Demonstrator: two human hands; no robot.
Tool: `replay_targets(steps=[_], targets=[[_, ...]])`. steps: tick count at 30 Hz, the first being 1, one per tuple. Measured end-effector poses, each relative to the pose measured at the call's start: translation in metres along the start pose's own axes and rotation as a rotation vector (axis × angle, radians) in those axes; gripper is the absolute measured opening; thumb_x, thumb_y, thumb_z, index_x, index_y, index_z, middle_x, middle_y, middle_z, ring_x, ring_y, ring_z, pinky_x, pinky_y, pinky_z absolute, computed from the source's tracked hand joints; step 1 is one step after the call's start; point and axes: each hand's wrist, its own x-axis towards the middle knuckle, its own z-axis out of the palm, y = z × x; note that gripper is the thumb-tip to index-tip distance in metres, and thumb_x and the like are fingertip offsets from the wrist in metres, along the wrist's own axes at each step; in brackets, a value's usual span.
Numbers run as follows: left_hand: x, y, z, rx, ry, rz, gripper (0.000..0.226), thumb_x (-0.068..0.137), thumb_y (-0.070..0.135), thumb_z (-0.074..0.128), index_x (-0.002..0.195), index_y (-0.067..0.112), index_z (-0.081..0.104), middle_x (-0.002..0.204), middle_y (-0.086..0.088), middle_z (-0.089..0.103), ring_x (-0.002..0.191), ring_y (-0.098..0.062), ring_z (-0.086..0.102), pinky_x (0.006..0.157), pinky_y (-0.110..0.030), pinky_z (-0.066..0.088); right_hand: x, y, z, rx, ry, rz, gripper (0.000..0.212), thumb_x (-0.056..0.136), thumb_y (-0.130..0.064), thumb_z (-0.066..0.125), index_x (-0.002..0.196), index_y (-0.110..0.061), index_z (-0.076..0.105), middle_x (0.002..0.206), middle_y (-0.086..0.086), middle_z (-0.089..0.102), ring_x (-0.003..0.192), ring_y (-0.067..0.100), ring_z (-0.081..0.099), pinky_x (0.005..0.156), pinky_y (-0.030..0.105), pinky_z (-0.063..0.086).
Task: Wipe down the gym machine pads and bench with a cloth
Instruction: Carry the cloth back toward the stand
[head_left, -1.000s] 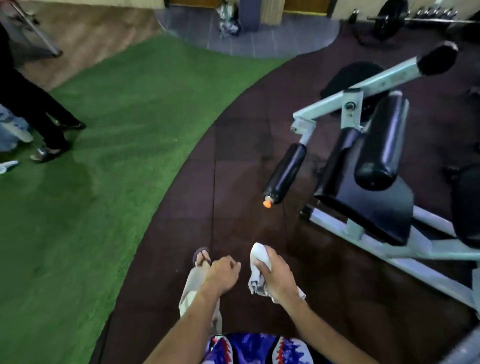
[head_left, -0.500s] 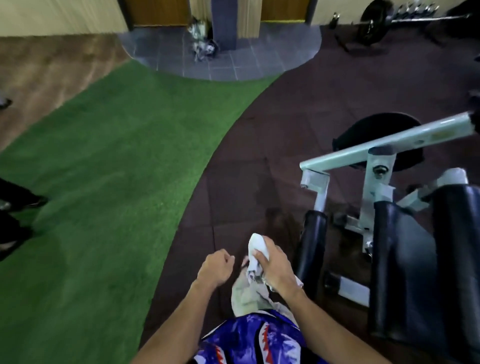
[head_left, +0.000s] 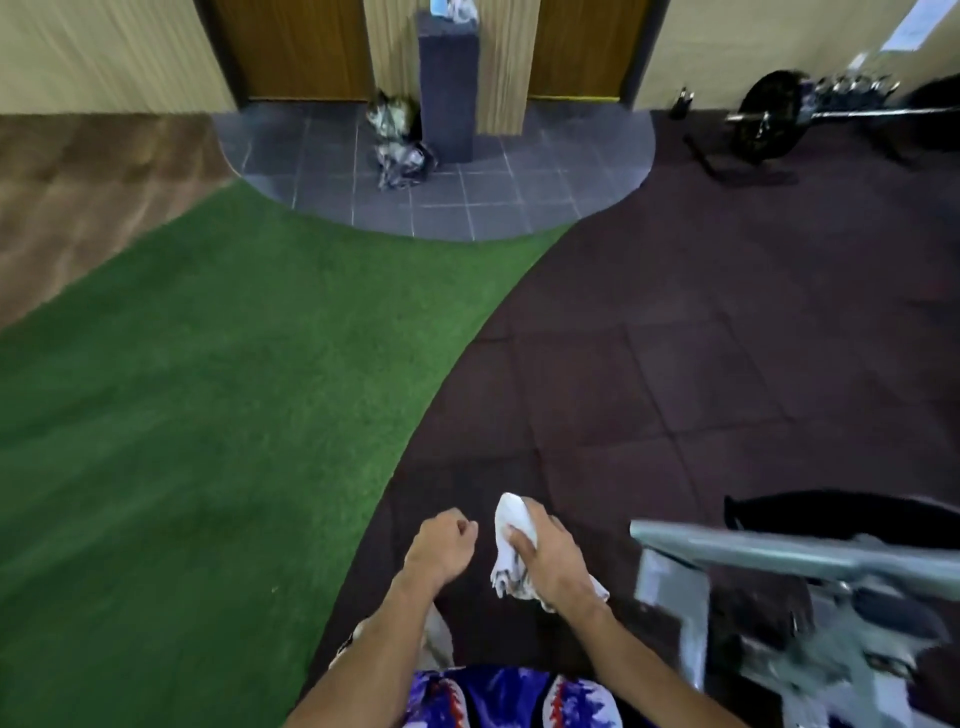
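Cloth (head_left: 511, 551) sits bunched in our right hand (head_left: 553, 564), and our left hand (head_left: 441, 545) is an empty fist, over dark floor tiles (head_left: 675, 364) beside green turf (head_left: 208, 389). We see the gym machine (head_left: 779, 551) only blurry, cut off at the edge.

**Machine blurred and cropped at lower right**

The gym machine (head_left: 810, 597) is smeared by motion blur and cut off by the right and bottom edges; its pads cannot be made out. The right hand (head_left: 550, 564) hides most of the white cloth (head_left: 511, 519). The barbell (head_left: 769, 117) runs off the right edge. The bundle (head_left: 400, 140) by the dark pillar (head_left: 447, 78) is too small to identify.
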Motion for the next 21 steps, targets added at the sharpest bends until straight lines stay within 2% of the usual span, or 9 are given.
replay_targets(steps=[6, 12, 18, 21], targets=[[0.181, 0.084, -0.106, 0.053, -0.012, 0.034, 0.029, 0.096, 0.039, 0.049, 0.1, 0.016, 0.066, 0.107, -0.011, 0.073, 0.104, -0.032, 0.067, 0.095, -0.04, 0.053, 0.194, -0.064, -0.061, -0.031, 0.025, 0.011, 0.05, 0.101, -0.041, 0.047, 0.148, -0.029, 0.035, 0.139, 0.007, 0.052, 0.123, 0.027, 0.052, 0.097, 0.035, 0.041], [0.333, 0.178, -0.231, 0.133, -0.014, 0.05, 0.035, 0.099, 0.036, 0.047, 0.112, 0.011, 0.067, 0.119, -0.011, 0.07, 0.113, -0.029, 0.064, 0.097, -0.035, 0.051, 0.376, -0.154, -0.132, 0.009, 0.067, 0.025, 0.053, 0.1, -0.042, 0.05, 0.149, -0.03, 0.034, 0.139, 0.008, 0.052, 0.125, 0.028, 0.051, 0.098, 0.034, 0.039], [0.49, 0.266, -0.311, 0.145, -0.078, 0.023, 0.036, 0.1, 0.038, 0.046, 0.112, 0.011, 0.066, 0.113, -0.011, 0.072, 0.104, -0.029, 0.068, 0.093, -0.035, 0.054, 0.565, -0.211, -0.189, 0.031, 0.041, 0.027, 0.054, 0.1, -0.047, 0.048, 0.149, -0.03, 0.034, 0.142, 0.008, 0.052, 0.127, 0.029, 0.051, 0.102, 0.035, 0.04], [0.579, 0.319, -0.347, 0.16, -0.091, 0.001, 0.037, 0.101, 0.037, 0.045, 0.116, 0.01, 0.065, 0.117, -0.011, 0.07, 0.108, -0.028, 0.067, 0.095, -0.034, 0.053, 0.665, -0.228, -0.224, 0.003, -0.001, 0.015, 0.053, 0.1, -0.047, 0.048, 0.149, -0.03, 0.034, 0.14, 0.008, 0.053, 0.127, 0.028, 0.05, 0.101, 0.036, 0.04]])
